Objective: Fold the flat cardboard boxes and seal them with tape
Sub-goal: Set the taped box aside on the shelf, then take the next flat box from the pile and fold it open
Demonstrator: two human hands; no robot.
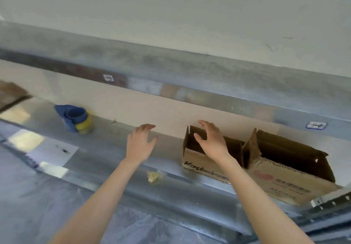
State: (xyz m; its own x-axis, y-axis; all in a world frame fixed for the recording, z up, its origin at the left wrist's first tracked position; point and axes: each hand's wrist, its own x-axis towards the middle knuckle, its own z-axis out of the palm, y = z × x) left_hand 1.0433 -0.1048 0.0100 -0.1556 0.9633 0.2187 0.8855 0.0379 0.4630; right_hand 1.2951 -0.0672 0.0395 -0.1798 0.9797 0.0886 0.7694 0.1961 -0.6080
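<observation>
I look at a grey metal shelf (114, 148) against a pale wall (171, 6). Two open cardboard boxes (284, 179) stand side by side at its right end. Tape rolls (79, 120) sit toward its left, and a paper sheet (55, 152) and a yellow scrap (153, 176) lie by the front edge. My left hand (140, 145) hovers with its fingers loosely spread. My right hand (210, 139), also spread, partly hides the smaller box (197, 160).

Two boxes (266, 160) right on shelf (117, 167); tape (77, 119) left

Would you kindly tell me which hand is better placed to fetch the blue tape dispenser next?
Probably the left hand: it is open, holds nothing, and is on the side of the tape dispenser, while the right hand is at the small box.
</observation>
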